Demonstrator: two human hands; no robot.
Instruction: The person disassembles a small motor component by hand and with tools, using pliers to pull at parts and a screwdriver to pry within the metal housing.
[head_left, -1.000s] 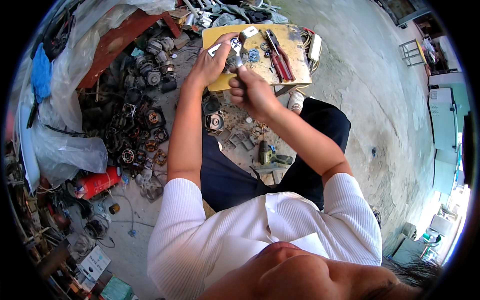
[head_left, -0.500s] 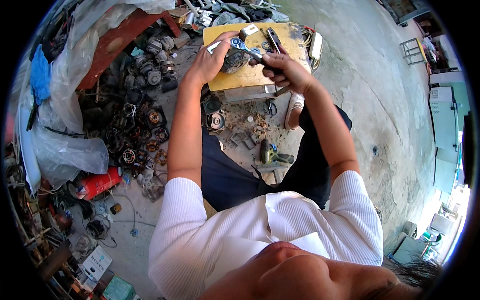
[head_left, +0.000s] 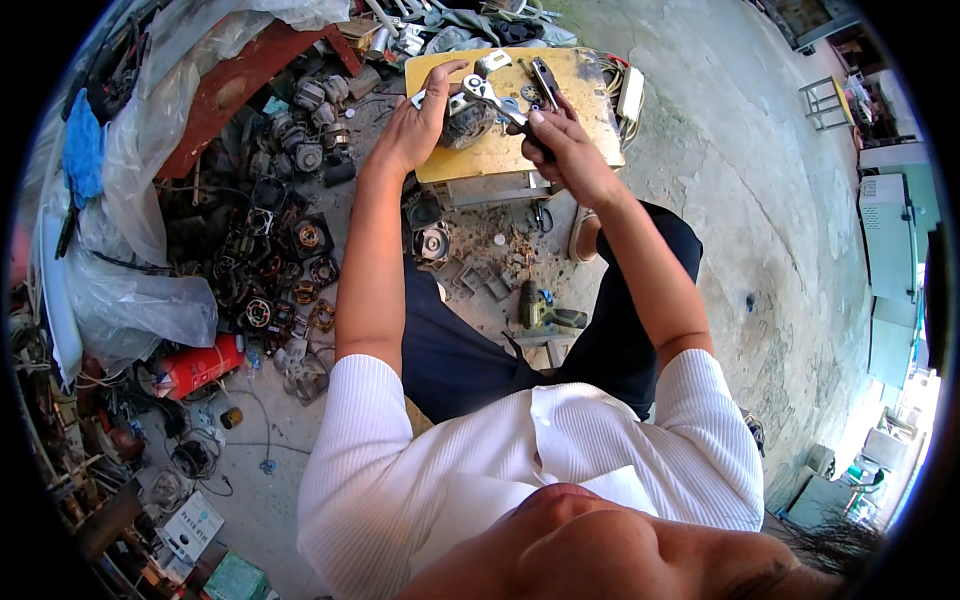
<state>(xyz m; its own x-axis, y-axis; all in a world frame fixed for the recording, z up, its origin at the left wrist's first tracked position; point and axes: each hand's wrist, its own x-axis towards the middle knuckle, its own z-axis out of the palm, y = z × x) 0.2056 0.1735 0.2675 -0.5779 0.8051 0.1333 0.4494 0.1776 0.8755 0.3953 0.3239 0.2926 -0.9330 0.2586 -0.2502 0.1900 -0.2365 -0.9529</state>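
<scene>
My right hand is wrapped round the dark handle of a ratchet wrench. Its silver head sits above a round, dark motor-like part on a yellow-topped stool; contact between them is unclear. At the part's left side, my left hand is closed round a silver metal piece, its thumb raised and some fingers hidden. Beyond the wrench lie a silver bracket and a red-handled tool like locking pliers.
Old motor parts are heaped on the floor at left, beside clear plastic sheeting and a red cylinder. Between my legs lies a green cordless drill. A coiled cable with a white power strip is at the stool's right edge.
My right hand has shifted slightly down and the wrench handle has swung with it. My left thumb has lifted away from the wrench head.
</scene>
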